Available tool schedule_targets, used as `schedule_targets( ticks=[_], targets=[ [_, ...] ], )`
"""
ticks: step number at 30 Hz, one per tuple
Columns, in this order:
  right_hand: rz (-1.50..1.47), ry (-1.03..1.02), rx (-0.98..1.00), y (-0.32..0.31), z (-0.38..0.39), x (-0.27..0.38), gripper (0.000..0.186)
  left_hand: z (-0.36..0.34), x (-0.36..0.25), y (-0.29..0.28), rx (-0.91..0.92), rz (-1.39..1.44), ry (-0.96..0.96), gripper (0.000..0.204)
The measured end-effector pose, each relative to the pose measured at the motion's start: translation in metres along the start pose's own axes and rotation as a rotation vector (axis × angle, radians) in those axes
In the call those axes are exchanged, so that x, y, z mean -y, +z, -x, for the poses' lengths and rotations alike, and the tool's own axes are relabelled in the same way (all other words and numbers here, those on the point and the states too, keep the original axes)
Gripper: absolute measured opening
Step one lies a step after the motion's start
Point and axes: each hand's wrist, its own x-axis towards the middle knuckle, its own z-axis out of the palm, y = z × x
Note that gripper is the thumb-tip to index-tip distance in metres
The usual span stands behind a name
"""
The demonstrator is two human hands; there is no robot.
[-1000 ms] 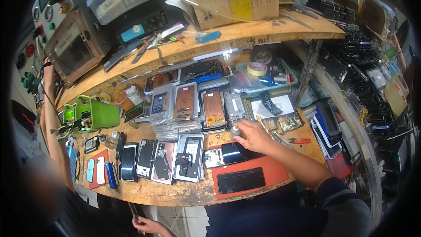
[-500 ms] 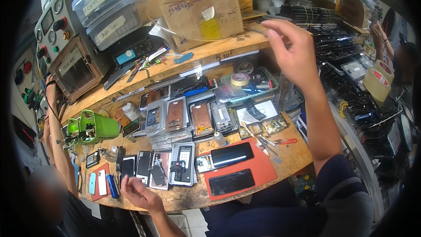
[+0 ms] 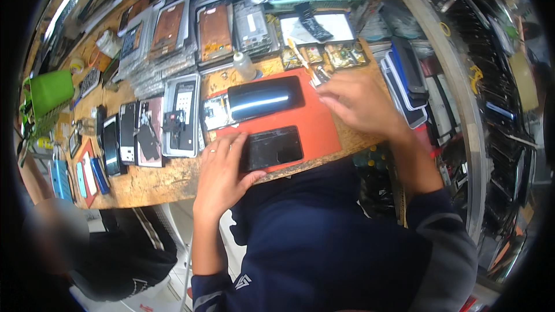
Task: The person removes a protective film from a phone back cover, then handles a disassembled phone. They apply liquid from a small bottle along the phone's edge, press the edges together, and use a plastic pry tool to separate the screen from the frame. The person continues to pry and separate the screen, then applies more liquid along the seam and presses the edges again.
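My left hand [image 3: 222, 173] is laid on the bench edge with fingers stretched and thumb apart, touching the left end of a black phone [image 3: 273, 147]. That phone lies flat on an orange-red mat [image 3: 324, 130]. Just beyond it on the mat is a second phone, its dark glossy screen [image 3: 267, 98] shifted aside so that an inner board [image 3: 217, 114] shows at its left. At the mat's right side my right hand [image 3: 361, 104] has its fingers closed over the hand tools [image 3: 306, 60]; what they pinch is hidden.
A white dropper bottle [image 3: 244, 66] stands behind the mat. Left of it are an open phone box [image 3: 180, 115], more phones and stacked phone parts [image 3: 167, 29]. A green basket [image 3: 49, 98] is farther left, near another person's arm [image 3: 34, 176]. A metal rail [image 3: 457, 75] runs along the right.
The view has tilted down. My right hand has come down from the upper shelf to the tools beside the mat. My left hand has moved right, onto the near phone's end.
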Motion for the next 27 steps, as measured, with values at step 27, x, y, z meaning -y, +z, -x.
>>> schedule_targets(
  ticks=[27],
  targets=[
    [0.035, -0.246, 0.188, 0.088, -0.089, -0.028, 0.083, 0.000, 0.011, 0.019, -0.176, 0.235, -0.033, 0.046]
  ],
)
